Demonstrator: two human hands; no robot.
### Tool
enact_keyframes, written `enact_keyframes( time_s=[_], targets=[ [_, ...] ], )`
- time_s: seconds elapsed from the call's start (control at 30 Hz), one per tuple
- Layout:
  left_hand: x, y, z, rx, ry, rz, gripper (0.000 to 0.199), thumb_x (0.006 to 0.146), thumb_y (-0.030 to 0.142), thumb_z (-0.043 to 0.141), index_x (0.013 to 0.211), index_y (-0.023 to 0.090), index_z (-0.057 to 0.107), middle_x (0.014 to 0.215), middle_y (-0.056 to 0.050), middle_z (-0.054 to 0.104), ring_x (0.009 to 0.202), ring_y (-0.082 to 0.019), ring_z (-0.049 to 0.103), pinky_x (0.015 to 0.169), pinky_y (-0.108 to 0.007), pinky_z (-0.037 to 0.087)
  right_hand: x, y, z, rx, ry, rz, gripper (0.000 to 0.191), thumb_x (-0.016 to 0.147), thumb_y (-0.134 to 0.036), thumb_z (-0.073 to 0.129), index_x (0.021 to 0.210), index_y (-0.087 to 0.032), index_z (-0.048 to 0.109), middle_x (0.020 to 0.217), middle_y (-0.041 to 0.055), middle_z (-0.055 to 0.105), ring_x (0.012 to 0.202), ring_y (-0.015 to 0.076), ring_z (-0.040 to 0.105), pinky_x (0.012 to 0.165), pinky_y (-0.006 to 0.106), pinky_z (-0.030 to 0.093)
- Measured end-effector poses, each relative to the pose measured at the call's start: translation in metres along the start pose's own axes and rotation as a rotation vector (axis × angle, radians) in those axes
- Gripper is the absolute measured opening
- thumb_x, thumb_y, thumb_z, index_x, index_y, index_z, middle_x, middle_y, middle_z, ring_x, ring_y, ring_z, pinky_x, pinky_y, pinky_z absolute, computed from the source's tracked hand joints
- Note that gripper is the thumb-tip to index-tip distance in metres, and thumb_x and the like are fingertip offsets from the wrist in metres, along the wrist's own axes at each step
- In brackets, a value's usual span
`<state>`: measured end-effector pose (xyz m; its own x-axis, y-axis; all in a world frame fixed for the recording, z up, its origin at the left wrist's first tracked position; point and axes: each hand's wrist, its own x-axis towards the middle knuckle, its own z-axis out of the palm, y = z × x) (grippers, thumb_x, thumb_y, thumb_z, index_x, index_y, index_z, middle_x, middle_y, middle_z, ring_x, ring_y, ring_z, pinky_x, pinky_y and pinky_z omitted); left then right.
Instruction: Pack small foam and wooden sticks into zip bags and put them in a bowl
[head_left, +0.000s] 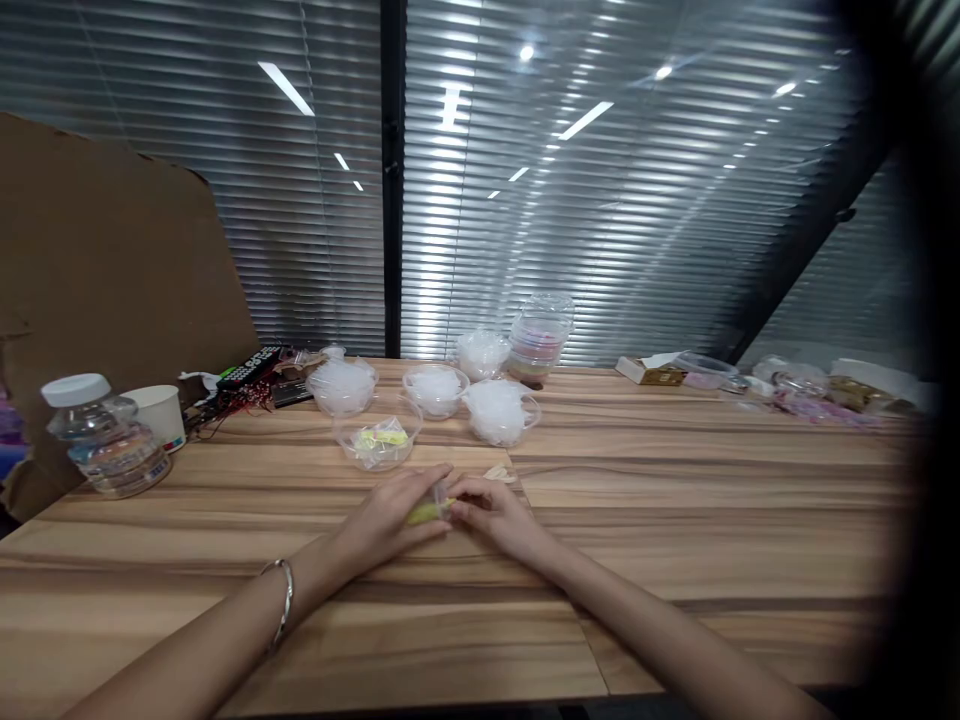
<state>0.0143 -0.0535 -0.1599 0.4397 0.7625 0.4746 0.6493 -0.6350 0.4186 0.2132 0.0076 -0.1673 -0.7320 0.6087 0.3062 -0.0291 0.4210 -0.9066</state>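
Both hands meet low over the wooden table (645,540), around a small clear packet with something yellow-green inside (427,511). My left hand (390,512) is wrapped round the packet, thumb and fingers on either side of it. At its right end, the fingertips of my right hand (491,512) are pinched against the packet. Just beyond my hands stands a clear round bowl (381,455) with another yellow packet (382,437) in it. Some pale strips (499,474) lie behind my right hand.
Clear bowls with white filling (435,388) and stacked tubs (538,340) stand farther back. At left are a bottle (112,450), a paper cup (159,415), wires (244,395) and cardboard (112,250). An open box (651,370) and plastic bags (802,385) lie back right.
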Motion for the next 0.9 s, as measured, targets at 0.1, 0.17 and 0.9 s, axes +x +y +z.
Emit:
enact_keyframes(
  time_s=[0.1, 0.17, 0.9],
  targets=[
    [0.002, 0.006, -0.001, -0.010, -0.065, 0.026, 0.064, 0.084, 0.037, 0.058, 0.139, 0.025, 0.029, 0.123, -0.008, 0.055, 0.107, -0.021, 0.054, 0.093, -0.033, 0.044, 0.002, 0.004, -0.002, 0.036, -0.004, 0.047, 0.014, 0.077, -0.032, 0.067, 0.080, -0.019, 0.071, 0.090, 0.0038, 0.060, 0.087, 0.0162, 0.056, 0.080, 0.027, 0.044],
    [0.003, 0.009, 0.000, -0.036, -0.112, 0.032, 0.067, 0.084, 0.037, 0.057, 0.141, 0.027, 0.025, 0.119, -0.007, 0.058, 0.102, -0.020, 0.057, 0.089, -0.031, 0.046, 0.002, 0.006, -0.002, 0.032, 0.032, 0.074, 0.014, 0.074, -0.032, 0.069, 0.077, -0.019, 0.072, 0.091, 0.0041, 0.059, 0.088, 0.0167, 0.056, 0.081, 0.027, 0.044],
    [0.014, 0.003, -0.004, -0.918, -0.015, -0.547, 0.044, 0.077, 0.029, 0.066, 0.117, 0.018, 0.055, 0.128, -0.011, 0.052, 0.118, -0.025, 0.049, 0.100, -0.041, 0.039, 0.005, 0.017, -0.010, 0.142, 0.278, 0.111, 0.023, 0.075, -0.035, 0.066, 0.087, -0.015, 0.069, 0.091, 0.0083, 0.069, 0.081, 0.0188, 0.063, 0.075, 0.032, 0.050]
  ],
)
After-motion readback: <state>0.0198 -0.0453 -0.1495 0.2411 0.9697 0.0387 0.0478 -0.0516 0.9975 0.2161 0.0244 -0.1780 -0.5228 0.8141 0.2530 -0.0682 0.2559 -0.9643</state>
